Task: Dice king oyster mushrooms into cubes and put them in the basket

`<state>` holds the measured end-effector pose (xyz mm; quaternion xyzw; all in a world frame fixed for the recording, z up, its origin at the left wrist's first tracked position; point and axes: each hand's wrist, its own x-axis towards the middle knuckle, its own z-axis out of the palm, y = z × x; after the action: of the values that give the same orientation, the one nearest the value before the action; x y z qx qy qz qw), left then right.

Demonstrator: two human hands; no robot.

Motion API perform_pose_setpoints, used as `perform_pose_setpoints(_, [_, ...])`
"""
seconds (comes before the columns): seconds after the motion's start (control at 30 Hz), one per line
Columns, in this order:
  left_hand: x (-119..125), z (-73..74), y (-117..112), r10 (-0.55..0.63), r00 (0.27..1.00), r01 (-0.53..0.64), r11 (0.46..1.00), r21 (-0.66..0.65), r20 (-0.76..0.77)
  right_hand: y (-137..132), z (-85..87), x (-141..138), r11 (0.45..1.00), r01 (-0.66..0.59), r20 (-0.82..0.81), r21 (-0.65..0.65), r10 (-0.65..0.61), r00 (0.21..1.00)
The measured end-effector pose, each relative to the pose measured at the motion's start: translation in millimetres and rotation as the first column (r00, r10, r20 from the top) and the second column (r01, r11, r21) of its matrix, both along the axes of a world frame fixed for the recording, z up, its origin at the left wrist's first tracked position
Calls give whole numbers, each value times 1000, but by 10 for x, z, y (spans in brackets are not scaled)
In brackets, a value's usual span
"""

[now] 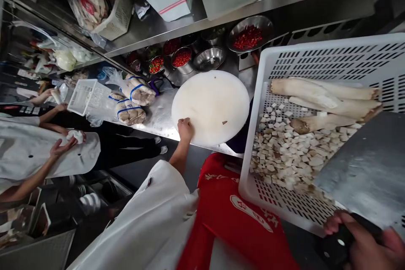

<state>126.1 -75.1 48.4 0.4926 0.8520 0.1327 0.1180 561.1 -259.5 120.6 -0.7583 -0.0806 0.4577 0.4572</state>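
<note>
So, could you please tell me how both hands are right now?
Left hand: curled at the edge of the white board; grip unclear.
Right hand: closed on the cleaver.

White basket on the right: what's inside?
Inside the white basket: long pale mushroom stems, with loose diced pieces beside them. The broad blade held by the right hand covers the near right part; whatever lies behind it can't be seen.

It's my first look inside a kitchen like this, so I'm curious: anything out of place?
Slightly: a small brown scrap lies on the round white board, apart from the cut pieces in the basket. Nothing else clearly stands out.
</note>
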Motion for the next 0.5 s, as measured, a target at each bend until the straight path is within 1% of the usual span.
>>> perform_pose_setpoints(0.07, [160,-57,-7,-82,996,81,997,7,44,56,103,-42,999,47,1,-8,-47,999])
perform_pose_setpoints(0.17, [574,-131,100,-251,959,250,968,25,128,132,155,-28,999,34,-28,-15,-34,999])
perform_pose_setpoints(0.2, [719,-149,147,-322,933,321,946,36,163,145,149,-14,1000,25,-36,-6,-25,999])
perform_pose_setpoints(0.27, [972,-163,232,-463,857,464,884,52,226,142,117,17,1000,12,-45,12,-12,999])
perform_pose_setpoints(0.33, [1151,-142,286,-566,787,575,817,41,246,108,76,41,1000,11,-58,30,-9,998])
perform_pose_setpoints(0.37, [1210,-120,300,-592,770,606,795,17,238,85,57,51,999,14,-65,43,-11,998])
perform_pose_setpoints(0.4, [1250,-94,308,-602,767,619,785,-11,222,60,39,62,998,20,-76,61,-15,997])
perform_pose_setpoints(0.5, [1296,-8,341,-605,773,625,778,-64,191,-15,-11,113,992,74,-122,104,-61,991])
